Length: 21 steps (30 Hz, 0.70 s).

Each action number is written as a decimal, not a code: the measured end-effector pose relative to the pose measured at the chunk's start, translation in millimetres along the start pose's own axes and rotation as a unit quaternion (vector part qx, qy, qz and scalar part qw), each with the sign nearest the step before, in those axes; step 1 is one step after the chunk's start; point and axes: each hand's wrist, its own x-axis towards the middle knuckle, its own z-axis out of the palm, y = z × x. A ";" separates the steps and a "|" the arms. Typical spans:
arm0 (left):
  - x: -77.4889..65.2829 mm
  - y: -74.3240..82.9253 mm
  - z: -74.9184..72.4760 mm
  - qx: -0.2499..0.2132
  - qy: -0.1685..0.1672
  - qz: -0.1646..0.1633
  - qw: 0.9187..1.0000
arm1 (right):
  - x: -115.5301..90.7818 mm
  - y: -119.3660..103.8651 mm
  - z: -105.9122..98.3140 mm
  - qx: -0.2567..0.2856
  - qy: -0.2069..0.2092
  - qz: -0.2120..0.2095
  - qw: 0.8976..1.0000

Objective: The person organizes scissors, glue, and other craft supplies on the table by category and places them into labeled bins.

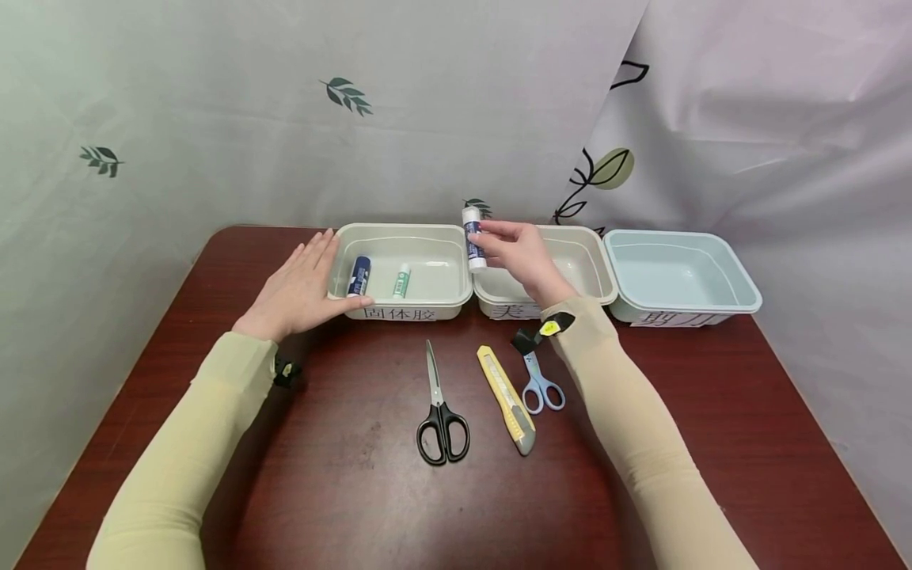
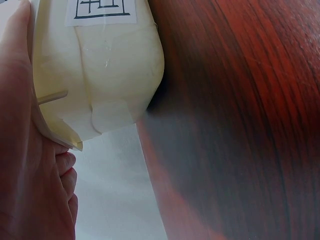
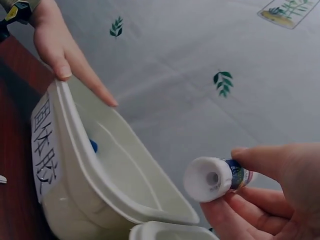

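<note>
My right hand (image 1: 523, 257) pinches a glue stick (image 1: 473, 237) with a dark blue label and white ends, held above where the left and middle bins meet. In the right wrist view its white round end (image 3: 202, 179) faces the camera. My left hand (image 1: 299, 285) rests on the left end of the left bin (image 1: 399, 304), fingers straight, thumb along the front rim. Inside that bin lie a dark blue glue stick (image 1: 359, 275) and a small green-and-white glue stick (image 1: 402, 281).
Beside it stand a middle bin (image 1: 580, 265) and a light blue bin (image 1: 684, 273), all with paper labels in front. Black-handled scissors (image 1: 442, 427), a yellow box cutter (image 1: 507, 400) and blue-handled scissors (image 1: 541, 388) lie on the dark red table (image 1: 342, 475). A patterned curtain (image 1: 427, 111) hangs behind.
</note>
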 end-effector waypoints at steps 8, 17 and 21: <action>0.3 1.1 -0.8 -0.001 0.000 0.001 1.000 | -2.6 5.3 5.1 -0.037 -0.042 0.015 0.998; 0.3 1.7 -1.3 -0.002 -0.002 -0.002 1.000 | -9.6 3.8 3.5 -0.041 -0.043 0.006 0.998; 0.0 1.5 -0.7 -0.003 -0.002 -0.004 1.000 | -15.3 0.6 2.0 -0.044 -0.044 -0.007 0.998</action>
